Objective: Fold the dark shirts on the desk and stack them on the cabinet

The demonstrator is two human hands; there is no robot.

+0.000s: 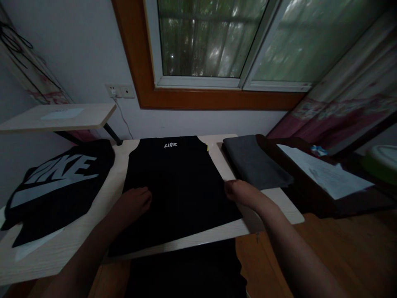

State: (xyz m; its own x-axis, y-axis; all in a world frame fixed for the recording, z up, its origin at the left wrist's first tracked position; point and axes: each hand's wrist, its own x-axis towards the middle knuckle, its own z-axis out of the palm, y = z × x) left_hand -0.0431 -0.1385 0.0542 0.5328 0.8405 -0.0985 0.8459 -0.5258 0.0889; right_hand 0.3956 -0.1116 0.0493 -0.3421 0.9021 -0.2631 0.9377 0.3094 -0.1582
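A black shirt (pixel 180 194) lies spread on the pale wooden table (pixel 198 242), small white lettering near its far edge and a bit of yellow at its right side. My left hand (pixel 136 203) rests on the shirt's left part, fingers stretched loosely over the cloth. At the shirt's right edge, my right hand (pixel 238 191) is closed, its fingertips turned in on the black cloth and partly hidden. To the left lies another black garment (pixel 58 203) with large grey letters. A folded grey cloth (pixel 254 159) sits to the right, just beyond my right hand.
A raised wooden shelf (pixel 93 116) stands at the back left, below a wall socket (pixel 119 91) with a plugged-in cable. Behind the table are a wall and a window (pixel 214 41). White paper (pixel 325 171) lies on a dark surface at right, near a patterned curtain (pixel 344 82).
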